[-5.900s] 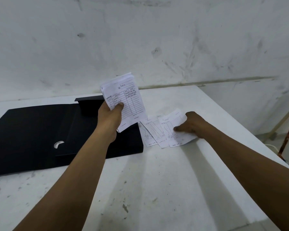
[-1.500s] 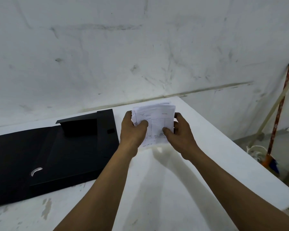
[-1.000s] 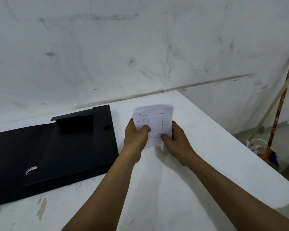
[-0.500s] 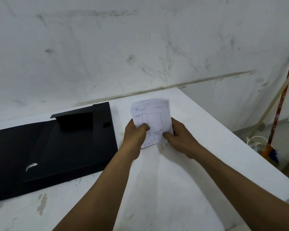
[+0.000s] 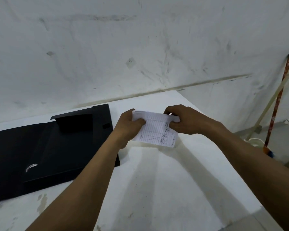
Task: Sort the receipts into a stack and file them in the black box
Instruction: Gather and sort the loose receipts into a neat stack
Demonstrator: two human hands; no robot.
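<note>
White tabletop (image 5: 157, 189), scuffed and stained along my near edge; both forearms reach out over it.

Change: half a second ago I held the receipts (image 5: 157, 130) upright, long edge vertical, gripped by the lower corners. Now the stack is turned sideways. Left hand (image 5: 128, 129) pinches one short end, thumb on the front sheet. Right hand (image 5: 185, 120) pinches the other end, fingers curled over the top. About six seconds ago some receipts lay fanned on the tabletop under my right hand; now the only ones in view are in this one stack, held just right of the black box (image 5: 57, 139).

Hard to make out: my fingers cover both ends of the stack. Sheets too tightly packed to count. Ruled lines and handwriting show on the front sheet, unreadable. Lower edge sits close to the tabletop; cannot tell whether it touches. My left forearm covers the box's near right corner, and the frame cuts off the box's left side.

Count: two hands, both gripping. One stack. One black box, lying open and flat, with one raised flap (image 5: 73, 120) at the far side and one metal ring (image 5: 31, 167). Beyond, the marked white wall (image 5: 140, 47). Far right, two poles lean on it: one reddish (image 5: 272, 122), one pale (image 5: 261, 116).
</note>
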